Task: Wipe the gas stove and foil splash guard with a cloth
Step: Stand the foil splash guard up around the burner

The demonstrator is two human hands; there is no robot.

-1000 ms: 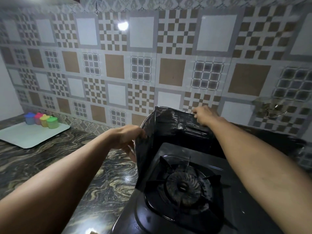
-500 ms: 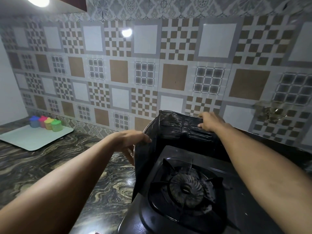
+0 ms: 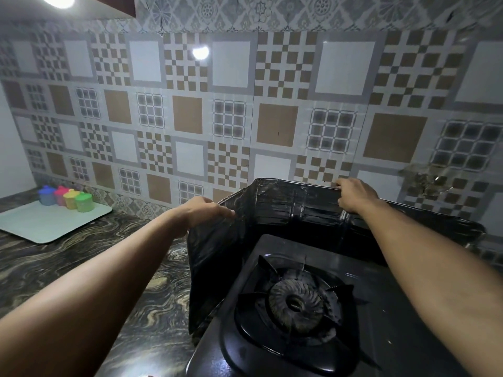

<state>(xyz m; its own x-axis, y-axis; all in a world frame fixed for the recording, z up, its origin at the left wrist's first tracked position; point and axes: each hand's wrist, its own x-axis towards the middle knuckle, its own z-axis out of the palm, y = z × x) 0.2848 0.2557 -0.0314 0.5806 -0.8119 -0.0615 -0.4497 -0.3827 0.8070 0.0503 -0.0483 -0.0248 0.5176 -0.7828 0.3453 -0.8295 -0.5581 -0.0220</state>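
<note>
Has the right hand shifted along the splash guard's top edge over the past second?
No. The right hand still grips the same spot on the splash guard; only the camera tilted.

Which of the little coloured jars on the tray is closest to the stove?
The green jar, at the right end of the row on the white tray. The yellow, pink and blue jars sit progressively farther left, away from the gas stove.

A: Person's body, what shows?
B: Two forearms, left hand (image 3: 202,213), right hand (image 3: 353,195). Both bare to frame edge.
A: Worn items?
B: No sleeves, gloves, rings or watch visible.
</note>
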